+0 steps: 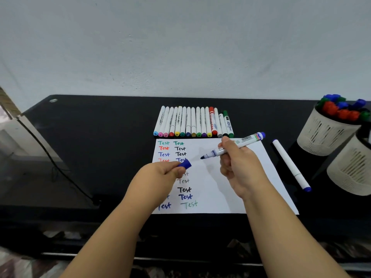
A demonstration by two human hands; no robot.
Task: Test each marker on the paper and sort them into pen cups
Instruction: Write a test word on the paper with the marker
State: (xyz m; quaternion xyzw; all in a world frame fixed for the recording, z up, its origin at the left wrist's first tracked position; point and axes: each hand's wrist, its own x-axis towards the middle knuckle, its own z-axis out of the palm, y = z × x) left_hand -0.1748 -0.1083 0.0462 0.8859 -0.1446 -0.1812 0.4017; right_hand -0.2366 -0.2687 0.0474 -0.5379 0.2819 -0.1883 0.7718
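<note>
My right hand (236, 163) fingers curled round uncapped blue marker (232, 146), tip hovering over paper (230, 187). My left hand (160, 173) pinches blue cap (185, 164) above paper's left half. Marker row (192, 122) behind paper; loose marker (291, 164), two pen cups (325, 135) right of paper.

My right hand (239, 165) gripped the uncapped blue marker (233, 146) at frame centre, tip pointing left over the paper (216, 177) | my left hand (160, 173) pinched its blue cap (185, 164) | marker row (193, 122) above the paper | pen cups (329, 133) at right edge.
</note>
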